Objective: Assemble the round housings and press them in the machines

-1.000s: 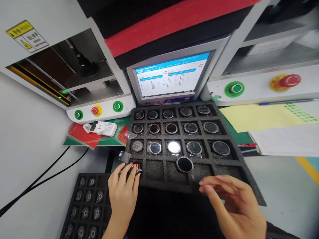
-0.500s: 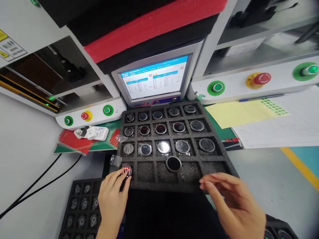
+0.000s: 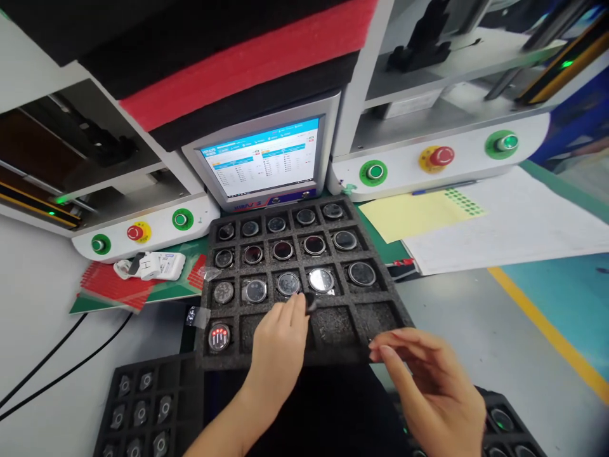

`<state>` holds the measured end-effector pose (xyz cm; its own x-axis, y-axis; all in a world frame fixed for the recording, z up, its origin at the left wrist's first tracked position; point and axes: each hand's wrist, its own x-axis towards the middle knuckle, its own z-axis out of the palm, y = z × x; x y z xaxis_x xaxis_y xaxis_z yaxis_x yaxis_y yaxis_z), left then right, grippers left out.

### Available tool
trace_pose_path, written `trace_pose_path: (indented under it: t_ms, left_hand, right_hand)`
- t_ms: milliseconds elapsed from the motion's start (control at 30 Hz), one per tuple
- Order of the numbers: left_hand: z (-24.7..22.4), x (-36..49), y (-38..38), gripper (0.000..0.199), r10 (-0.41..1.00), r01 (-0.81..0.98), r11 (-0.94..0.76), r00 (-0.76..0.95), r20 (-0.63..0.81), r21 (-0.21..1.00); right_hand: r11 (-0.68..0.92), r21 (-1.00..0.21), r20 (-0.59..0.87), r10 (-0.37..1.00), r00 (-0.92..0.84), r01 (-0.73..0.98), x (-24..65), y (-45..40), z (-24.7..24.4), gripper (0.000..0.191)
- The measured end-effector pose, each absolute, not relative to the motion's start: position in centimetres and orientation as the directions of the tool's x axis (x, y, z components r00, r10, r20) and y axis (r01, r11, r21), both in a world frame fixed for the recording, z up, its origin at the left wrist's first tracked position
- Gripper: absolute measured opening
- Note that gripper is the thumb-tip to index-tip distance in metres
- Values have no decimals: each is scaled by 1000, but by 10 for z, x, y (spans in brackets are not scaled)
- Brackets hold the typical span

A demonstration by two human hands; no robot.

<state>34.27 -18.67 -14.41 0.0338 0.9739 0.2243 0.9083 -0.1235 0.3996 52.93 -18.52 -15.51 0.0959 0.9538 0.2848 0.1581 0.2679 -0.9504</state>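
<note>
My left hand [image 3: 280,336] reaches over the front row of a black foam tray [image 3: 285,358]. Its fingers are closed on a dark round watch body [image 3: 311,303], which looks tipped on edge and is partly hidden by the fingertips. A watch body with a lit red-and-white display [image 3: 219,337] sits in the front-left pocket. Behind the hand, several more round watch bodies [image 3: 362,273] fill the rear rows, one of them with a bright reflective face [image 3: 321,280]. My right hand [image 3: 428,381] hovers by the tray's front-right corner, fingers curved and thumb apart, with nothing visible in it.
A monitor [image 3: 266,162] stands behind the tray between machines with green buttons [image 3: 375,172] and red stop buttons [image 3: 443,156]. Yellow paper [image 3: 404,216], a pen and white sheets lie right. A white adapter [image 3: 164,266] lies left. Other foam trays [image 3: 185,400] sit lower at both sides.
My left hand has left the lit watch body at front left and moved right to take hold of the dark one. The camera view has shifted right. My right hand stays near the tray corner.
</note>
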Motion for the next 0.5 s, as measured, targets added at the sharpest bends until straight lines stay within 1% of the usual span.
trace_pose_path:
  t_ms: [67,100,133,167,200,233,267,333,400,500]
  left_hand:
    - [-139,339,-189,24,984,816,-32,-77,163,578]
    - [-135,339,-191,23,987,731,30,-131,97,682]
    - [-130,339,-193,22,984,604,102,-176,7,790]
    - [-127,341,-197,21,973,425,183,-210,-100,887]
    - [-124,344,-201,19,953,222,255,-221,-206,941]
    - [-122,347,-205,19,935,40,301,-211,-286,953]
    - [-121,350,-210,20,922,-85,321,-199,-332,943]
    - [-122,355,-220,24,913,-221,322,-187,-364,921]
    - [-123,359,-231,22,921,-260,270,-210,-327,927]
    - [-124,359,-243,11,947,-211,147,-253,-199,966]
  right_hand:
    - [258,-954,275,956,104,150,528,-185,-154,13]
    - [256,-957,271,957,101,140,526,-185,-152,13]
    - [260,-958,272,958,96,124,523,-185,-150,14]
    - [267,-958,277,957,89,104,520,-185,-148,16]
    - [274,-958,280,957,78,83,516,-185,-146,18]
    - [280,-958,284,956,66,64,511,-185,-143,20]
    - [285,-957,287,956,52,47,507,-186,-141,22]
    - [283,-959,283,959,7,15,499,-188,-137,26]
    - [267,-963,268,962,-49,-20,493,-193,-136,29]
    - [237,-970,241,965,-100,-50,490,-203,-136,34]
